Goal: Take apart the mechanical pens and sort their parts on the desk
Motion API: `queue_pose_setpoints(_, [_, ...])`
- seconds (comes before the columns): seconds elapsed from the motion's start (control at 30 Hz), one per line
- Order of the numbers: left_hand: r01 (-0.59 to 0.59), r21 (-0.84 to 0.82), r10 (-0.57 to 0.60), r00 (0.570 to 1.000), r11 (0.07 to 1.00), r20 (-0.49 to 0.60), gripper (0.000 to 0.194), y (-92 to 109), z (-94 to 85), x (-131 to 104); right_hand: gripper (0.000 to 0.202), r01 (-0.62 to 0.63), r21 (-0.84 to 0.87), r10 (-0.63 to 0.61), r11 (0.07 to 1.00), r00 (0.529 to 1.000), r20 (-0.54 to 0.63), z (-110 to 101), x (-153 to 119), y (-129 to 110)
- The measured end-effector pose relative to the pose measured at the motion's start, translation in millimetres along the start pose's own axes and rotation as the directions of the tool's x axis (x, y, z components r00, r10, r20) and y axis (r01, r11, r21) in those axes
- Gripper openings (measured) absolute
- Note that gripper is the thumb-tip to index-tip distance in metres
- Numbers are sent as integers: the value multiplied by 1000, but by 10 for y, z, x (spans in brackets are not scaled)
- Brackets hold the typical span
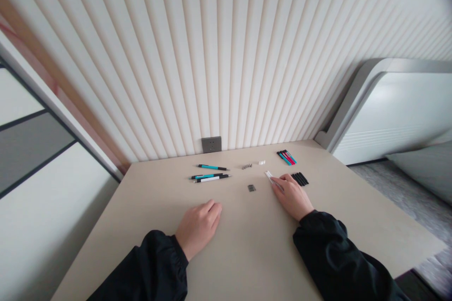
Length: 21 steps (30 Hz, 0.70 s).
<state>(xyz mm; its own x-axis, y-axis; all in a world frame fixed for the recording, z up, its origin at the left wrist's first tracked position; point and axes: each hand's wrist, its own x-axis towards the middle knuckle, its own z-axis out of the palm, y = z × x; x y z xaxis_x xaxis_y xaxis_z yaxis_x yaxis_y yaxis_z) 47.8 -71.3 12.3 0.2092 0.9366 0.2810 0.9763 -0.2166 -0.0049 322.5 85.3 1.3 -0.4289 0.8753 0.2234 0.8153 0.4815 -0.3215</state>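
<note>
Plainly, the right hand [290, 195] was at the slim white rods [269, 175]

From the head view, the right fingers lay over the near part of the rods on the table [243, 258], with only a narrow gap between thumb and fingers; whether they pinched the rods or merely touched them, I could not tell. Black tubes [300, 178] sat just beside that hand, with coloured barrels [286, 157] beyond. The left hand [199, 225] rested curled nearly closed, its palm hidden, with nothing visible in it. Past it lay three pens [213, 167]; small dark pieces [251, 188], perhaps metal, lay between the hands.
</note>
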Motion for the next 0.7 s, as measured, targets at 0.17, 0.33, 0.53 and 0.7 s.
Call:
queue_pose_setpoints(0.17, [-7,14,7,1000,1000,-8,20,-6,15,-2,37,-2,9,2,1000,1000,-5,-21,-7,-13])
queue_pose_setpoints(0.33, [-20,4,20,1000,1000,-19,20,-3,0,2,37,-17,4,17,1000,1000,4,-47,-11,-32])
queue_pose_setpoints(0.53, [-13,-16,13,1000,1000,-11,20,1,1,4,35,-15,13,15,1000,1000,12,-8,-5,-27])
queue_pose_setpoints(0.7, [-1,-10,1,1000,1000,12,20,-5,12,-5,35,-17,17,17,1000,1000,8,45,4,-2])
